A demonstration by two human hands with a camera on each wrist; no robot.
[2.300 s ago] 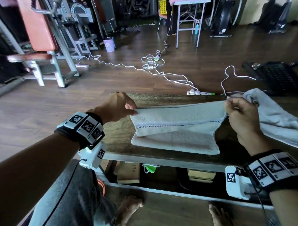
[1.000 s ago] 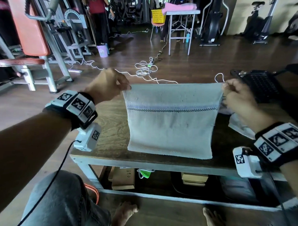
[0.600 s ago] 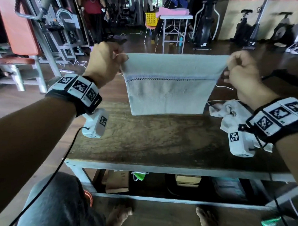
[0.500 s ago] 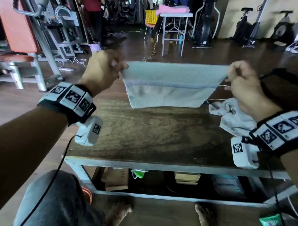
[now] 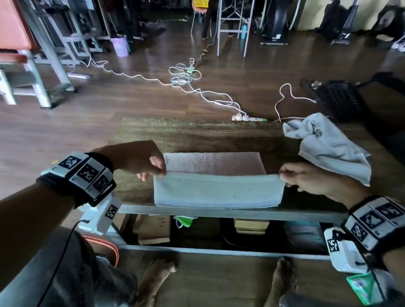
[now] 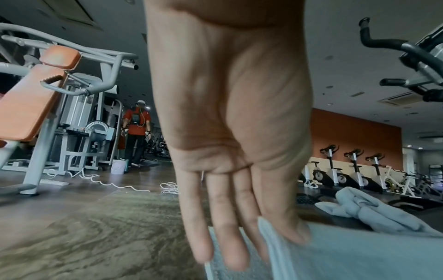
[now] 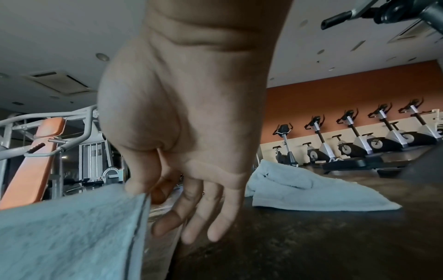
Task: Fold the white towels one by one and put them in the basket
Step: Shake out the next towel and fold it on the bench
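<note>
A white towel (image 5: 218, 190) lies on the wooden table (image 5: 197, 134), its near half doubled toward me and reaching the front edge. My left hand (image 5: 150, 167) pinches the towel's left corner (image 6: 282, 244) between thumb and fingers. My right hand (image 5: 294, 177) pinches the right corner (image 7: 134, 200) the same way. A second white towel (image 5: 328, 146) lies crumpled at the table's far right, also in the wrist views (image 6: 374, 212) (image 7: 299, 189). A dark basket (image 5: 338, 100) stands on the floor beyond the table's right end.
White cables and a power strip (image 5: 246, 118) run across the floor behind the table. A gym bench (image 5: 12, 36) stands at far left, exercise bikes (image 7: 359, 140) along the back wall. Boxes (image 5: 155, 229) sit on the shelf under the table. A person in red (image 6: 136, 132) stands far off.
The towel was held up in the air by its top corners; both hands have since come down toward me and laid it on the table, folded over at the front edge.
</note>
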